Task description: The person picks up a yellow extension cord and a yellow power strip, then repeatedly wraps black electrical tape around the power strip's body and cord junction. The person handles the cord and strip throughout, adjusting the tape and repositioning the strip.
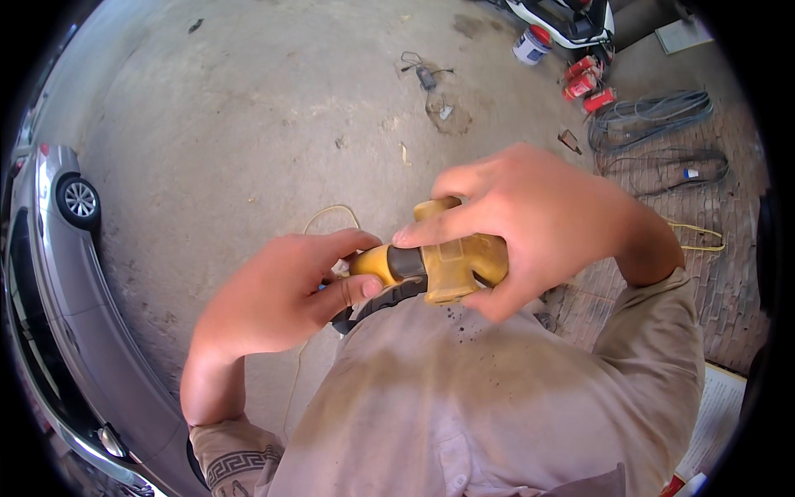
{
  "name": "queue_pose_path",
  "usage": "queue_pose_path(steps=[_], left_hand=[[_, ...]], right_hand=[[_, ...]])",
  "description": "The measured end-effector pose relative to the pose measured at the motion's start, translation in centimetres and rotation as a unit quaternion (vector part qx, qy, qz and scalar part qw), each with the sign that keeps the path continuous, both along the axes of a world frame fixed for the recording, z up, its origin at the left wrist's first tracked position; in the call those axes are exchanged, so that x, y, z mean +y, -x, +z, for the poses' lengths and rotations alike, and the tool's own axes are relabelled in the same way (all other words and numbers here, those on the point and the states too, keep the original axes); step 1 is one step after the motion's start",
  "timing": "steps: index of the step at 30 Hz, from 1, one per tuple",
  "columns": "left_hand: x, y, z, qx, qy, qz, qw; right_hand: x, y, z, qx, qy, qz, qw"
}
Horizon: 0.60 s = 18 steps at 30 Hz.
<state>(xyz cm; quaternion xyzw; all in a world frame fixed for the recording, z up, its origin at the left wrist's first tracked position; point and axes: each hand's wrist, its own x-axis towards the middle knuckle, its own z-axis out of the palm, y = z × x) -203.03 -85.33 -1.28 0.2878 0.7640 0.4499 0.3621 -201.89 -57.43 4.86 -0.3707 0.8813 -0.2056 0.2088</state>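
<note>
Floor point(248, 108): hard concrete, no tabletop under our work. If either hand slips, the tool could land on it. Our widest room is ahead.
Silver car point(87, 331): our left edge, well apart from us. Only a wide swing or step that way would risk contact.
Brick paving point(704, 290): right side, looks uneven. Poor footing if we step there.
Shirt point(464, 389): our tightest edge, close behind the tool. Pulling inward could snag cloth.
Coiled cable point(662, 108): ahead and right, trip hazard, well apart from our hands.
Right grip point(526, 219): fingers spread wide, wrapped around the bulky body. Over-twisting here could beat the other hand.
Left grip point(277, 290): thumb and fingers pinched on the narrow end. Small contact, so likeliest to slip.
Yellow tool point(447, 277): held in the air before our chest, between both hands. Exact type we can't tell.
Thin yellow cord point(331, 209): loops beyond our left hand. Could catch a foot.
Dark specks point(461, 327): seen against the shirt, just below the tool. If loose grit, could foul the joint.
</note>
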Motion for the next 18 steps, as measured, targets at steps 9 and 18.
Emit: queue_pose_path(steps=[9,18], left_hand=[[1.0,-1.2,0.7,0.121,0.04,0.024,0.992],[0.9,-3.4,-0.3,0.218,0.082,0.008,0.973]], right_hand=[[-0.3,-0.5,-0.8,-0.004,0.032,-0.067,0.997],[0.0,-1.5,-3.6,0.034,0.146,-0.027,0.988]])
